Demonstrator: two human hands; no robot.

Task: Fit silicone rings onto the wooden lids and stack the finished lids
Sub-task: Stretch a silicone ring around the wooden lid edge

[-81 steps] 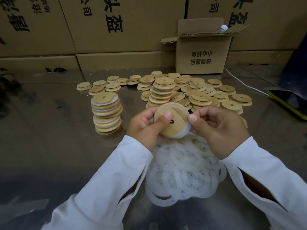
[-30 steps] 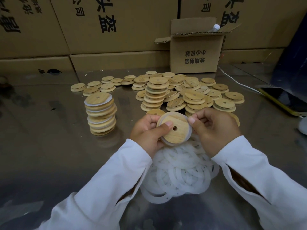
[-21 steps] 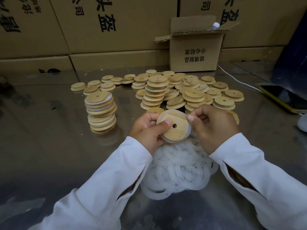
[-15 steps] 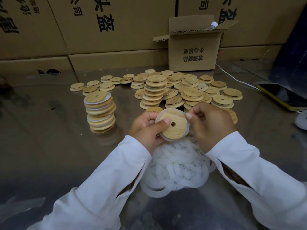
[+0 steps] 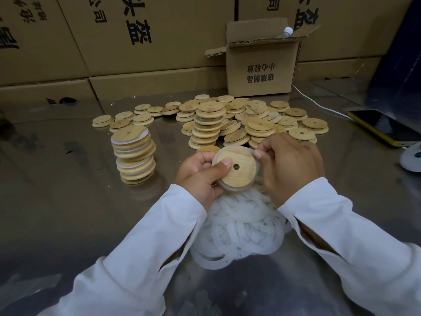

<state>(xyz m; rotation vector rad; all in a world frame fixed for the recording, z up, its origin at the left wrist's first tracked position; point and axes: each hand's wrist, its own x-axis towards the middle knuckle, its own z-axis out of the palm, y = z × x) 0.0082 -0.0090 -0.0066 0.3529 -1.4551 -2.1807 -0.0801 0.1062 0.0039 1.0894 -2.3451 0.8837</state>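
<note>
The fingers of the left hand are hidden behind the wooden lid it holds, and the right hand shows only its back, so its pinch on the silicone ring at the lid's rim is mostly unseen. Both hands and the white sleeves cover part of the pile of loose rings, and another lid peeks out half hidden behind the left hand. At the right edge a phone and a white object are cut off, and a bottle shows only its cap above the open box.
</note>
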